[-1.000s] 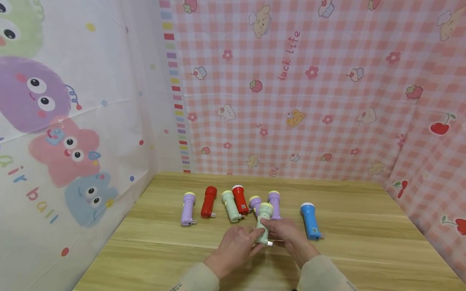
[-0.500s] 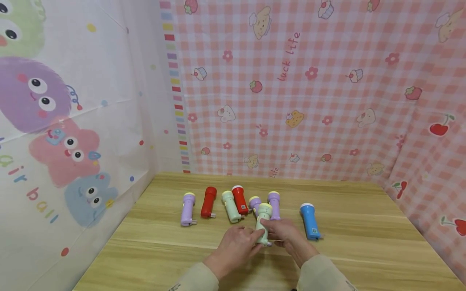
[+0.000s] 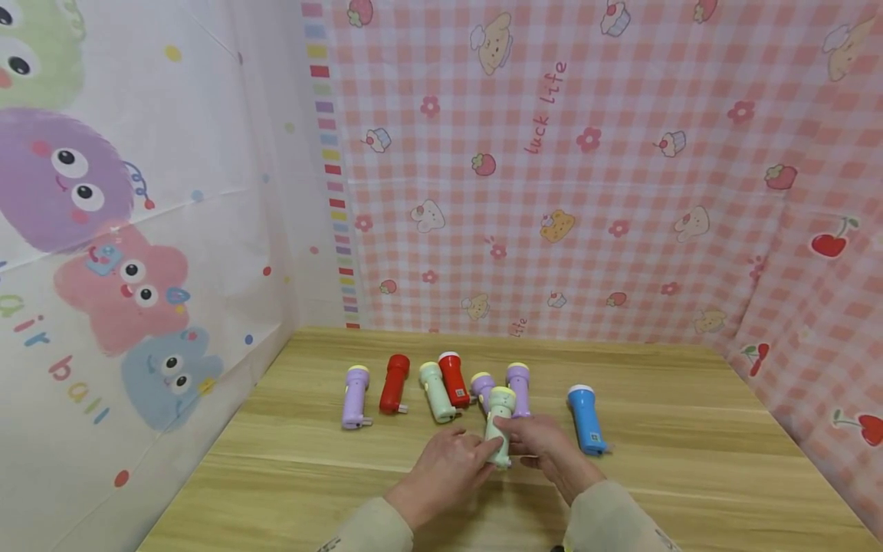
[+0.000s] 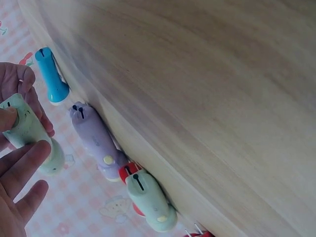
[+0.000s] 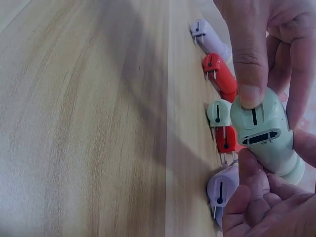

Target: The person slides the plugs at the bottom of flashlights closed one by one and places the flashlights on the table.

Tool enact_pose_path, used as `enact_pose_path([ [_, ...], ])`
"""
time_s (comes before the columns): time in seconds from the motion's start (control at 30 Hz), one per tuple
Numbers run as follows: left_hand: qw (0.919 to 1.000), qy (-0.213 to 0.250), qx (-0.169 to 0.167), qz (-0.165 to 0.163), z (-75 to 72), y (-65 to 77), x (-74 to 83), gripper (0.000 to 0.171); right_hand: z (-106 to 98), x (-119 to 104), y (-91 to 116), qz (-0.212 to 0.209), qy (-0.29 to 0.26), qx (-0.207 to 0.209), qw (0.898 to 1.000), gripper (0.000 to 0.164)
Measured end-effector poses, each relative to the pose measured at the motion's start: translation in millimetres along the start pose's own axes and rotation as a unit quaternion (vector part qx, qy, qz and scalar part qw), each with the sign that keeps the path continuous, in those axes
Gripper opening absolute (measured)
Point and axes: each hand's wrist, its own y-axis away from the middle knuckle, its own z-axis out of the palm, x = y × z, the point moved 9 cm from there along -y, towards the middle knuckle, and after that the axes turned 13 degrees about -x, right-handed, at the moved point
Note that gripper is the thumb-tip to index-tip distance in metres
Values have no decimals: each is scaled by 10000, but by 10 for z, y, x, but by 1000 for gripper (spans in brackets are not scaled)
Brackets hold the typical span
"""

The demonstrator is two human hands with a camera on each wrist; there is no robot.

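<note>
Both hands hold a pale green flashlight (image 3: 500, 420) above the table, its yellow-rimmed head pointing away from me. My left hand (image 3: 447, 464) grips it from the left, the thumb pressing on its tail end beside a dark slot in the right wrist view. From the other side my right hand (image 3: 548, 451) holds the body with curled fingers. At the tail, short prong ends stand at the dark recess (image 5: 260, 138). Just behind the held flashlight lie two purple flashlights (image 3: 519, 389), one partly hidden by it.
To the left on the wooden table (image 3: 290, 460) lie a purple flashlight (image 3: 356, 399), a red flashlight (image 3: 395, 387), another pale green flashlight (image 3: 437, 395) and a white-rimmed red flashlight (image 3: 452, 377). A blue flashlight (image 3: 586, 420) lies right of my hands. Patterned cloth (image 3: 524, 192) hangs behind.
The metal prongs at the held flashlight's tail, sticking out to the right a second ago, have folded in and now barely show. Both hands keep almost the same place.
</note>
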Motion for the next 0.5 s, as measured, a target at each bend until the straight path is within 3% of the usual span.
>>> enact_pose_path([
  [0.23,9999,9,-103,84,24,-9,8,37,-20,9,-23,134,142,-127,9997,42],
  [0.5,9989,46,-460,122,62,-20,15,38,-31,14,-29,241,248,-189,9992,41],
])
